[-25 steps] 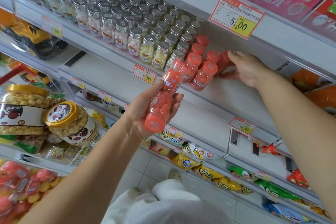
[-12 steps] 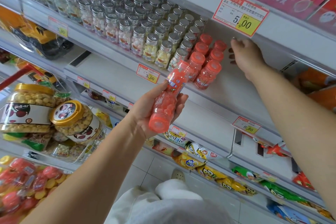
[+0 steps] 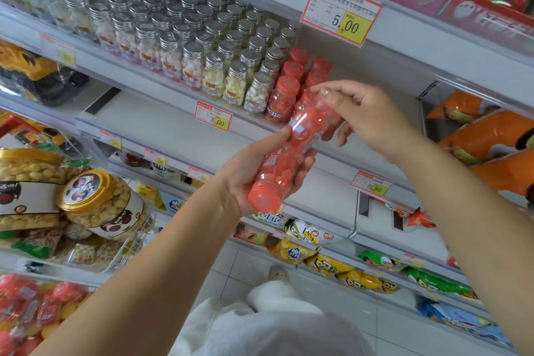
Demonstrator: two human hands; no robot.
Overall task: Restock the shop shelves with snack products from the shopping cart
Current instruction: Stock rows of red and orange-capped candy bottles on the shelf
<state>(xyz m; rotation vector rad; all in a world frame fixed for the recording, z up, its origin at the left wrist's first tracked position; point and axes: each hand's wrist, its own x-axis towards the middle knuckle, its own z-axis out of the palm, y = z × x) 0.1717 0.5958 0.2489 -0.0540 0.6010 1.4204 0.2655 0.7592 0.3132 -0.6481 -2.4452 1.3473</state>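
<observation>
The left hand (image 3: 251, 173) is curled round a red candy bottle (image 3: 274, 173) lying in its palm, cap toward the camera, with the fingers wrapped up its far side. A second red bottle (image 3: 310, 121) sits end-on above it, toward 1 o'clock, and the right hand (image 3: 370, 121) pinches its top between thumb and fingers. Both bottles are held in the air just in front of the shelf (image 3: 173, 127). On it a row of red-capped bottles (image 3: 286, 89) stands at 12 o'clock, with silver-capped bottles (image 3: 185, 46) at 11. At 9 o'clock lie gold-lidded jars (image 3: 98, 205).

Yellow toy truck (image 3: 27, 66), price tag (image 3: 341, 13)
</observation>
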